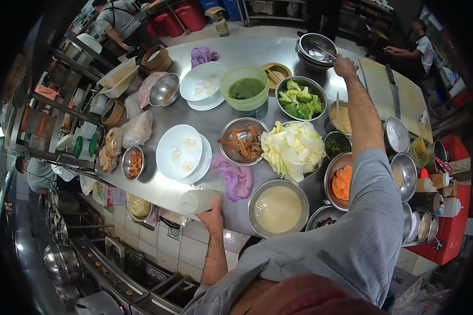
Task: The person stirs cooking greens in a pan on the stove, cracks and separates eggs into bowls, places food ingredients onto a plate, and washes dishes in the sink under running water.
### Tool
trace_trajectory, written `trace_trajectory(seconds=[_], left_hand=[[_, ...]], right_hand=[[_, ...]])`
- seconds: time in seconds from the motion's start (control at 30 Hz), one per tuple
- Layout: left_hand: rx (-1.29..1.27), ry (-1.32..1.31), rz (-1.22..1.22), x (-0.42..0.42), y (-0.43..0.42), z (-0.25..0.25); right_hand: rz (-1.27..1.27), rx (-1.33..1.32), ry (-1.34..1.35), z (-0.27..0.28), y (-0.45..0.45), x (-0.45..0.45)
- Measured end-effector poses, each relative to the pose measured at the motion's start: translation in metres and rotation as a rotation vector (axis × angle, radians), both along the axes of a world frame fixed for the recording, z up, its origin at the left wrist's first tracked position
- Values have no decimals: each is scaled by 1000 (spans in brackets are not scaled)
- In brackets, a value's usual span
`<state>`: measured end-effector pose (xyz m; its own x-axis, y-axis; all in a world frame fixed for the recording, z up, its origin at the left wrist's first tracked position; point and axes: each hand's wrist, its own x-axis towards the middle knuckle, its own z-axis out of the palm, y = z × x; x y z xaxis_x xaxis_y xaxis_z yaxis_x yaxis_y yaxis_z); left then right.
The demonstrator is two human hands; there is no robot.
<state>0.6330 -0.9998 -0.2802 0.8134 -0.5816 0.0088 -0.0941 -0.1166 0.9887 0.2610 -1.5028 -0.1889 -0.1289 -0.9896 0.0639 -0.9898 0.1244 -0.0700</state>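
One long stainless-steel worktable (268, 46), crowded with vessels of food. One pale rectangular cutting board (378, 84), at the far right; a long dark-handled knife (394, 94) is laid along it, apparently because its length suits the flat surface. One broad heap of pale-green cut cabbage (289, 149), at centre, piled above the rim beneath. One wide steel bowl of cream-coloured liquid (252, 207), at the near side, set level, presumably against spilling. One round white bowl (173, 139), at the left, rested on a white plate. One translucent green tub of dark-green liquid (236, 73), at the far centre. One stack of round steel bowls (311, 44), at the far right of centre, nested seemingly to save room; above it a thin utensil (327, 51) appears to be grasped by the right hand (345, 67), fingers curled. One steel bowl of orange carrot slices (329, 176), partly blocked by the grey right sleeve (373, 173). One crumpled purple cloth (235, 178), between white bowl and cream-coloured liquid. One small translucent container (194, 201), at the near edge, grasped by the left hand (211, 214), probably to steady it.
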Motion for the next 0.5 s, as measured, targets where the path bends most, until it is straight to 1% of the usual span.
trace_trajectory(seconds=[0.07, 0.13, 0.17, 0.23, 0.27, 0.3, 0.33, 0.37, 0.4, 0.43, 0.47, 0.5], left_hand=[[14, -12, -28, 2, 1, -3], [12, -20, -61, 5, -1, -9], [-34, -20, -69, 5, 0, -12], [-77, -15, -63, 4, 5, -14], [-99, 71, -106, 5, 5, -12], [-122, 155, -136, 6, 6, -11], [-126, 154, -87, 6, 7, -14], [-74, 125, -90, 7, 8, -19], [-21, 96, -80, 10, 12, -24], [-63, 91, -98, 12, 14, -27], [-109, 84, -123, 13, 12, -30], [-115, 76, -58, 13, 13, -28]], right_hand=[[6, -30, -54, -6, 3, -8], [-165, -302, -383, -9, 11, -23], [-256, -232, -393, -14, 13, -35], [-392, -114, -286, -32, 21, -57], [-409, 2, -259, -35, 30, -66], [-447, 78, -203, -68, 8, -88], [-291, 207, -95, -74, 12, -98], [-258, 265, -21, -79, 10, -101], [-389, 182, 12, -35, 51, -54], [-355, 65, 125, -45, 36, -46], [-173, -57, 146, -46, 24, -40], [43, -248, 92, -49, 14, -29]])
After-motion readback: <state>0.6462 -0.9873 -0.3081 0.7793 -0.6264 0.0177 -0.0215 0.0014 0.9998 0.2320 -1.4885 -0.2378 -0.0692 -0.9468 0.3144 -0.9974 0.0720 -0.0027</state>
